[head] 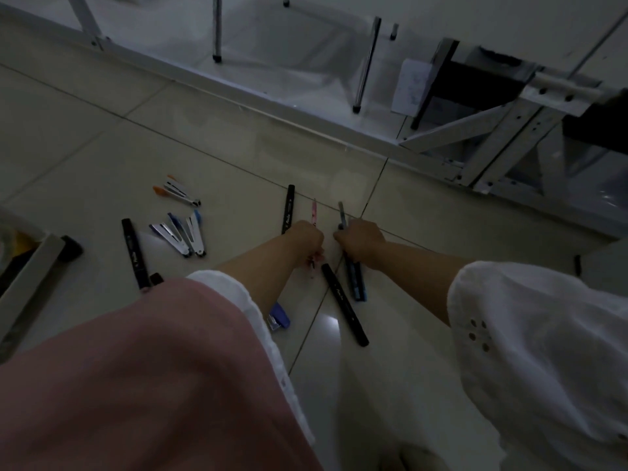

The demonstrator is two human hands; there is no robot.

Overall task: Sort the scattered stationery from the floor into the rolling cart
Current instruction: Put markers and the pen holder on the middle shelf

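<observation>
Arms stretched to floor, left hand (pixel 307 236) fingers curled around pink pen (pixel 314 212), right hand (pixel 360 240) fisted on grey pen (pixel 342 214).

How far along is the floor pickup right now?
Early, by the look of it. Nothing visibly sorted: the cart's contents can't be read. In hand: the left hand is closed on a pink pen, the right hand on a blue-grey pen. Left on the floor: three black markers, a blue stapler, and several clips.
</observation>
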